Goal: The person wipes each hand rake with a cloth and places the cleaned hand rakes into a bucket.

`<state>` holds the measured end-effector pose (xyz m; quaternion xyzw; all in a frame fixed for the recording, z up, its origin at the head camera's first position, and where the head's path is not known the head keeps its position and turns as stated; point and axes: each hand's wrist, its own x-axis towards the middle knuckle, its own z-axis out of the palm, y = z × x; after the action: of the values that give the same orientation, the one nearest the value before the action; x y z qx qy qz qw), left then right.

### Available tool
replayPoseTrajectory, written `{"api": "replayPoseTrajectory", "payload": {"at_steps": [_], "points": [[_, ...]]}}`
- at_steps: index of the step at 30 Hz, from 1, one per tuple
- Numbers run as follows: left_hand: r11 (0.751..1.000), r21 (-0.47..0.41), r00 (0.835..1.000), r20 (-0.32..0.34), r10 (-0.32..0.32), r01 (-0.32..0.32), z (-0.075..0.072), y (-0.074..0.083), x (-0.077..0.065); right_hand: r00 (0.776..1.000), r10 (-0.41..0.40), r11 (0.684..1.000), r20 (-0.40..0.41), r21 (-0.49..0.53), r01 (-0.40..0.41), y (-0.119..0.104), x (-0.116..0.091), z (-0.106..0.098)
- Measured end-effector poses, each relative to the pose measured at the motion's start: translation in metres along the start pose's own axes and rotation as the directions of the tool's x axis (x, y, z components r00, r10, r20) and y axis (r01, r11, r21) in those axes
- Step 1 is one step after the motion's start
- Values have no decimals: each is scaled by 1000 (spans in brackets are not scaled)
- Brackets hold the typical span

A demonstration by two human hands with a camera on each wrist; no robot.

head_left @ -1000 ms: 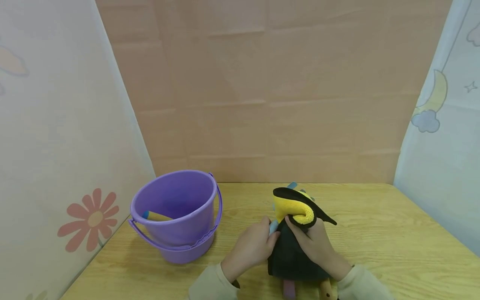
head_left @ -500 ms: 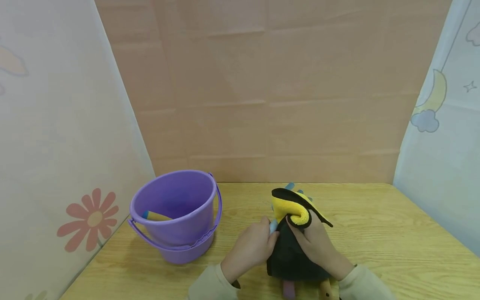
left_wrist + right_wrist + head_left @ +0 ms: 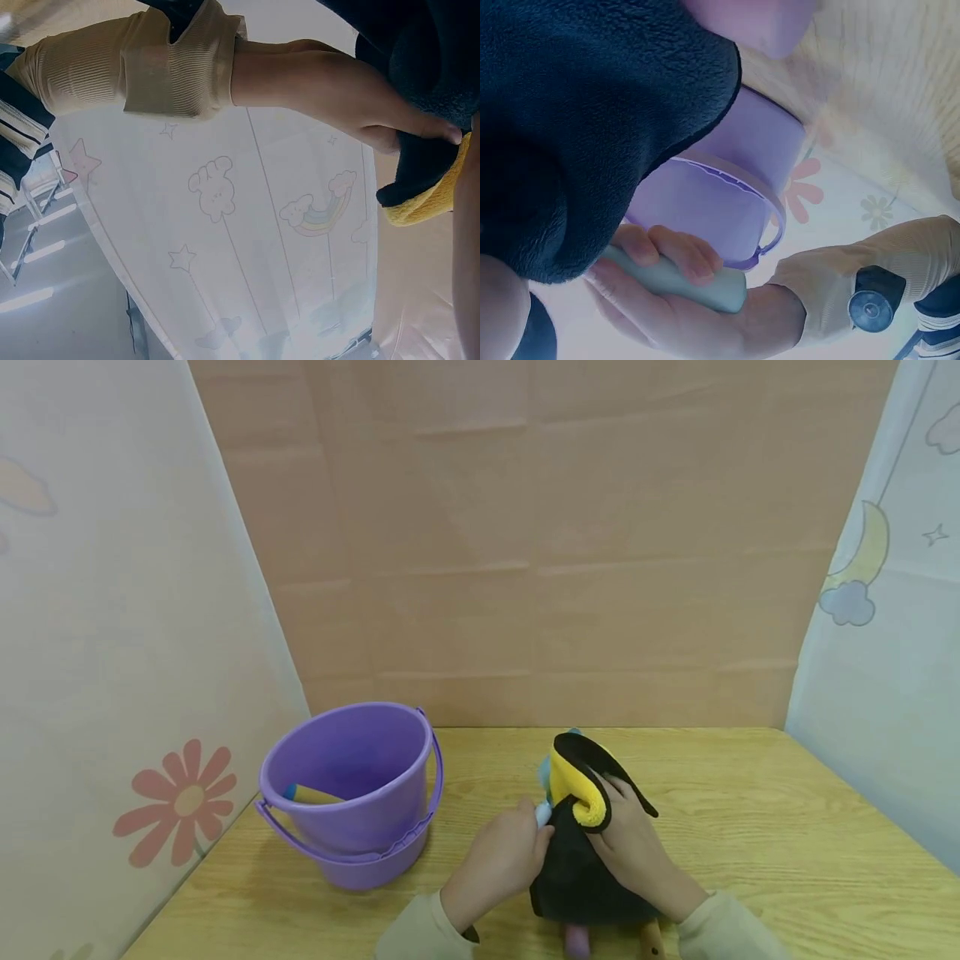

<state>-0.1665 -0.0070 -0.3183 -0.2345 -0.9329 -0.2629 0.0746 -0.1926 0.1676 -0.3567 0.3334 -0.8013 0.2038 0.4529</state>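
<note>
My left hand (image 3: pixel 498 852) grips the light blue handle (image 3: pixel 682 283) of what looks like a toy rake, its fingers curled round it in the right wrist view. The rake's blue head (image 3: pixel 545 772) shows only in part behind the cloth. My right hand (image 3: pixel 633 839) holds a black and yellow cloth (image 3: pixel 588 877), bunched and folded over against the rake; some of its fingers are hidden in the folds. The cloth's black side hangs down toward me, and its yellow side (image 3: pixel 570 777) shows at the fold.
A purple bucket (image 3: pixel 352 827) stands tilted-looking at the left, with a yellow, blue-ended thing (image 3: pixel 318 795) inside. Under the cloth's near edge, a pink-purple piece (image 3: pixel 577 941) and a tan piece with a hole (image 3: pixel 651 941) stick out. Printed curtains hang on both sides.
My right hand has shifted over the cloth, its fingers now higher on the fold. The cloth's yellow fold has turned, covering more of the rake's prongs. My left hand stays nearly still.
</note>
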Motion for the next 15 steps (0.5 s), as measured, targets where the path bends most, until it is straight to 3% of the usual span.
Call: {"api": "replayPoseTrajectory", "payload": {"at_steps": [5,11,15], "points": [[1000,17,1000,-4,4,-4,0,0,-1,997,35,999,69,-18,-34,0,0,0],[1000,21,1000,-18,15,-15,1,0,-1,997,43,996,69,-76,-37,1,3,0],[1000,-29,1000,17,12,-12,3,0,-1,994,58,994,87,-102,-49,6,4,-1]]}}
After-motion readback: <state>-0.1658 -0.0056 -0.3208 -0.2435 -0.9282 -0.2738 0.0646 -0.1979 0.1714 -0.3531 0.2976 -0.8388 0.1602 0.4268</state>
